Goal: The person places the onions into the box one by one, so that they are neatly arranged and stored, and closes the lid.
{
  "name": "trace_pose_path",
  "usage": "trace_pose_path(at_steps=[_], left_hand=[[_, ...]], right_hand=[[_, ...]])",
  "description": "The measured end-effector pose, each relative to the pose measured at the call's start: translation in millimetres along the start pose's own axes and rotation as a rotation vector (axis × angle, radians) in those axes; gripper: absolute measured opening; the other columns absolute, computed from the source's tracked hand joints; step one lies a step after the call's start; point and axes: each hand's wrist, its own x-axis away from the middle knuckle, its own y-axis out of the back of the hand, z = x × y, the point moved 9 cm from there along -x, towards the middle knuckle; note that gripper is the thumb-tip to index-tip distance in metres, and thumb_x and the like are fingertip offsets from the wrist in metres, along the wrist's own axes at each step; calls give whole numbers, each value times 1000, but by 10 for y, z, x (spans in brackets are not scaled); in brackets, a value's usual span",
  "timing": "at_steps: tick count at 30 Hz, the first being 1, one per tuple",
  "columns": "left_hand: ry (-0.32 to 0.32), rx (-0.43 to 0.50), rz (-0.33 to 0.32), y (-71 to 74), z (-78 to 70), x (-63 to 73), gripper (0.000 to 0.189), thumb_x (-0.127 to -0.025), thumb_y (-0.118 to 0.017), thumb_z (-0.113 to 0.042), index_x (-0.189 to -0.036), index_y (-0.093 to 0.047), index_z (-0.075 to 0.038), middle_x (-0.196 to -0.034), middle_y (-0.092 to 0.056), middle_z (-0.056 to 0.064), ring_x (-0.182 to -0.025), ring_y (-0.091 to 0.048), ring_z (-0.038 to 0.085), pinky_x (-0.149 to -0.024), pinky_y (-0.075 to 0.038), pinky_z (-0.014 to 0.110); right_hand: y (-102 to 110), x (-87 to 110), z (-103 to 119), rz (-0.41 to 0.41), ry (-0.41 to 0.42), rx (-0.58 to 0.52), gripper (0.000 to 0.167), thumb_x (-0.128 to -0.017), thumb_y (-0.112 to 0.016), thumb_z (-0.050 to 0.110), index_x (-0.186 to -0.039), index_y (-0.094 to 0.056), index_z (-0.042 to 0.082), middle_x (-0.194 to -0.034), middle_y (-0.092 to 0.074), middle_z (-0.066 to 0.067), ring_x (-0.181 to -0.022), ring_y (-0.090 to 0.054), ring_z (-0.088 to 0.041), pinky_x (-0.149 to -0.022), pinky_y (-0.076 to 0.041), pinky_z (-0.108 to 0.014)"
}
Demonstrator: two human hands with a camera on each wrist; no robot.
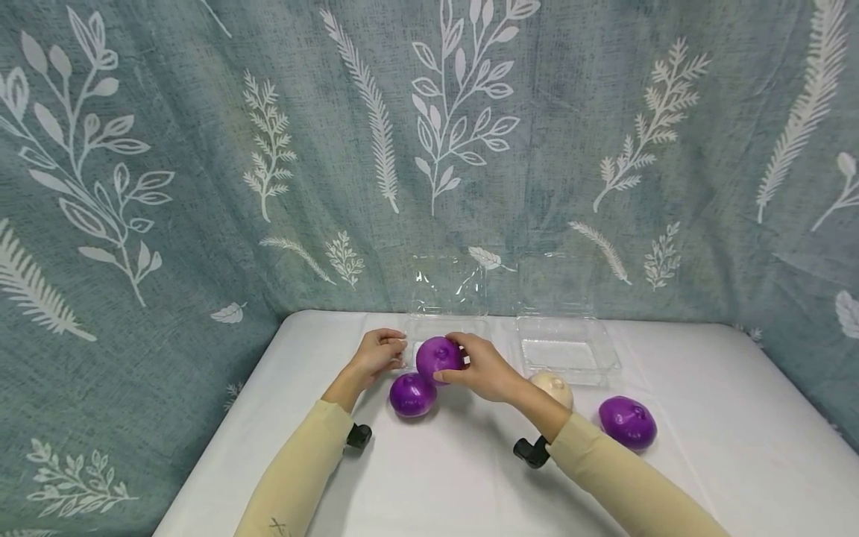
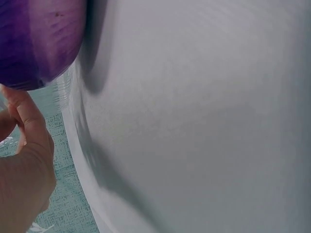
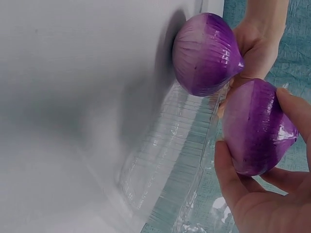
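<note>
My right hand [image 1: 485, 365] grips a purple onion [image 3: 262, 127] between thumb and fingers, raised over the front of a clear plastic clamshell container [image 1: 448, 325]. At the container's left side, my left hand [image 1: 380, 353] pinches its rim with thumb and forefinger. A second purple onion [image 1: 412, 395] rests on the table just in front of this container, below the held one and near my left hand. In the right wrist view, that resting onion [image 3: 206, 54] partly covers the left hand. The container's lid [image 1: 448, 287] stands upright at the back.
Right of the first, another open clear container [image 1: 558, 350] sits on the white-covered table [image 1: 443, 477]. A whitish onion [image 1: 554, 385] lies in front of it, partly behind my right forearm. Farther right is another purple onion [image 1: 627, 423]. A patterned curtain [image 1: 429, 149] hangs behind.
</note>
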Motion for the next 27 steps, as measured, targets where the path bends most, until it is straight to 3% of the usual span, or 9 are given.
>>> trace_pose_path(at_steps=[4,13,27], left_hand=[[-5,12,13,-15,-4,8,35,-100,-60,0,-132,-53,14,-90,-58,6,-68,-57,12,-61,-61,22],[-10,20,25,-18,-2,-2,36,-101,-59,0,-132,-52,15,-97,-60,13,-67,-57,12,-60,-60,21],[-5,3,19,-3,4,1,37,-101,-59,-1,-134,-52,14,-92,-60,8,-67,-58,12,-62,-61,22]], right_hand=[[-20,-26,-15,-12,-11,9,70,-87,-84,23,-140,-51,-8,-127,-64,-21,-113,-65,-34,-96,-59,-42],[-47,-131,-82,-36,-55,34,72,-87,-83,25,-143,-49,-7,-130,-63,-22,-113,-65,-33,-96,-59,-43],[-88,-333,-265,-87,-107,40,71,-88,-82,24,-143,-49,-8,-129,-63,-23,-114,-64,-35,-98,-58,-45]])
